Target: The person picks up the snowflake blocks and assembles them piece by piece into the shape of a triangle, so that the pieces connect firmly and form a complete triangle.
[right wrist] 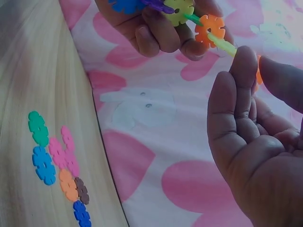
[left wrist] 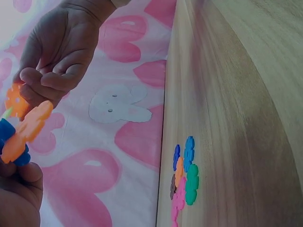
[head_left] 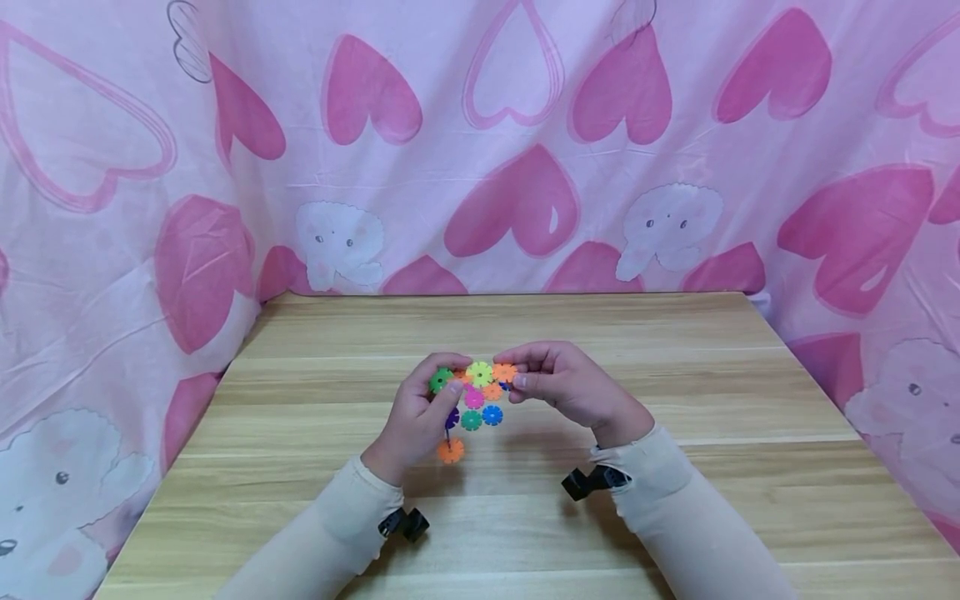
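Left grip (head_left: 409, 418), right grip (head_left: 576, 392): disc chain (head_left: 480, 368). Table (head_left: 750, 433): more discs (head_left: 472, 420).

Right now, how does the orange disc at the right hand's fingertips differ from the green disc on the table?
The orange disc is pinched in the right hand, while the green disc lies on the wooden table. In the right wrist view, the fingers hide most of the orange disc, but the green disc shows whole. Both are flat, flower-like pieces with notched rims.
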`<act>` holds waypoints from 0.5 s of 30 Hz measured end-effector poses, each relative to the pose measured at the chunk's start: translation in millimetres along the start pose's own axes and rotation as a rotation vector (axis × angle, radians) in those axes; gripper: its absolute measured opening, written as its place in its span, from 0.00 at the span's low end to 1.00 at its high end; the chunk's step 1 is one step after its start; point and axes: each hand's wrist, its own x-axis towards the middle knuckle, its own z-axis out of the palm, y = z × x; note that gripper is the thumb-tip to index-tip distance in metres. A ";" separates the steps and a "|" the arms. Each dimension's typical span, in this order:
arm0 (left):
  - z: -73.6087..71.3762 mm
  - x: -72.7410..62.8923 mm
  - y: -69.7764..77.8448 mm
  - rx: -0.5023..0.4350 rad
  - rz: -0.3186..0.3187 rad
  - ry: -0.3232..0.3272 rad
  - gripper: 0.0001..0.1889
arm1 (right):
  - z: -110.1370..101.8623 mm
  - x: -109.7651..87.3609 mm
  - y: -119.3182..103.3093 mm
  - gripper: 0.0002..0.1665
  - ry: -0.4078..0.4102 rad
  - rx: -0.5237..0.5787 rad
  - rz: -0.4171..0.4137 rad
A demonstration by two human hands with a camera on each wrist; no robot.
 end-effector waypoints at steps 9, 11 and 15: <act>0.5 -1.6 -0.7 0.041 0.046 -0.030 0.15 | 4.4 -0.8 0.0 0.21 -0.037 0.052 -0.002; 0.9 -1.9 -1.4 0.058 0.041 -0.034 0.15 | 5.4 -0.8 0.7 0.21 -0.037 0.056 0.000; 2.2 -2.4 -1.2 0.069 0.028 -0.052 0.14 | 6.5 -0.6 1.7 0.21 -0.035 0.044 0.005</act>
